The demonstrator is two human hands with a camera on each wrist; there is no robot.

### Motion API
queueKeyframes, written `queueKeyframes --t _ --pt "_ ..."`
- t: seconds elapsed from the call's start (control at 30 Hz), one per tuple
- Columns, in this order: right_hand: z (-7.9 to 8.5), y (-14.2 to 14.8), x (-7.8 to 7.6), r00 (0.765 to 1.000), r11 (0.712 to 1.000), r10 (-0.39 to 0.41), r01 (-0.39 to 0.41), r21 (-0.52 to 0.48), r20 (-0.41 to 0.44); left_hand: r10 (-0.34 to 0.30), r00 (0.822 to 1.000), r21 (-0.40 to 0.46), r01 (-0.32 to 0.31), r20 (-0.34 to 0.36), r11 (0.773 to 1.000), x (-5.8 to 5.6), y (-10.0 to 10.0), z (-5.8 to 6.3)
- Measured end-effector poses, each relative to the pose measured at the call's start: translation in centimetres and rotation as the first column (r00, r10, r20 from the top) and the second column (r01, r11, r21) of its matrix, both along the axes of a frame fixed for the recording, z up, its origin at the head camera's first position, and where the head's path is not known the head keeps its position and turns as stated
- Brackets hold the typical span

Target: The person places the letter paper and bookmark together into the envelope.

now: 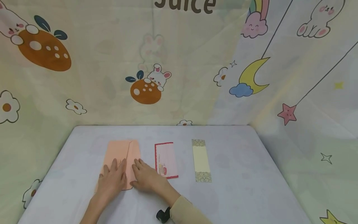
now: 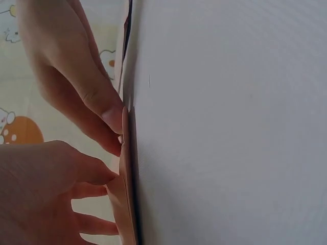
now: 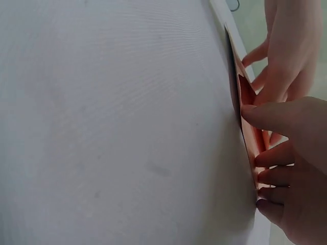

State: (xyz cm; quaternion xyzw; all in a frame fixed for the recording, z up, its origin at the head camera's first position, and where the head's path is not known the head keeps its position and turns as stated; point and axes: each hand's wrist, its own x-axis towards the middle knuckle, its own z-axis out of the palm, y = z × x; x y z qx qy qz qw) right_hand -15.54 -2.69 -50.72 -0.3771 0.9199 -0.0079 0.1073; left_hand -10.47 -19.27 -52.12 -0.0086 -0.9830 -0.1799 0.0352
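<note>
A peach paper envelope (image 1: 117, 148) lies on the left part of the white table, its flap (image 1: 135, 151) along the right side. My left hand (image 1: 112, 180) rests on the envelope's front half with the fingers spread. Across the flap side, my right hand (image 1: 146, 175) presses with fingers fairly straight. Its thumb (image 3: 253, 115) touches the near edge of the envelope, where a gap between the paper layers shows in the right wrist view. Both hands appear side by side in the left wrist view, fingertips right at the paper.
Right of the envelope lies a pink card (image 1: 167, 161) with a red border. Farther right is a cream strip (image 1: 200, 160) with glittery ends. A black object (image 1: 163, 215) shows at my right sleeve (image 1: 188, 211). Printed cloth (image 1: 190, 93) hangs behind the table (image 1: 237, 193).
</note>
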Motion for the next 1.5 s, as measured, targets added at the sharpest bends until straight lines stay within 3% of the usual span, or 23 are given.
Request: queueKeyframes --t 0.23,0.57,0.7,0.97,1.27,1.5 --pt "-0.3 0.1 0.0 0.999 1.0 0.03 -0.03 0.004 -0.032 -0.044 0.999 -0.033 0.043 -0.026 0.999 0.0 -0.5 0.2" --pt "-0.3 0.5 -0.2 0.999 1.0 0.017 -0.016 -0.025 0.034 -0.126 0.99 -0.046 0.123 -0.062 0.991 -0.2 -1.8 0.5" --pt "-0.3 0.7 -0.4 0.998 0.999 -0.004 0.007 -0.044 0.065 -0.162 0.987 -0.006 0.162 -0.012 0.987 -0.3 -2.6 0.9" --pt "-0.5 0.8 -0.4 0.996 0.997 0.006 0.0 -0.074 0.087 -0.175 0.967 0.061 0.167 0.184 0.984 -0.8 -3.5 1.9" --pt "-0.6 0.7 -0.4 0.998 0.997 0.009 -0.004 -0.072 0.066 -0.215 0.96 0.071 0.205 0.18 0.976 -0.7 -3.7 2.3" --pt "-0.6 0.7 -0.3 0.999 0.997 0.011 -0.008 -0.078 0.04 -0.199 0.961 0.059 0.191 0.192 0.98 -0.8 -3.6 2.1"
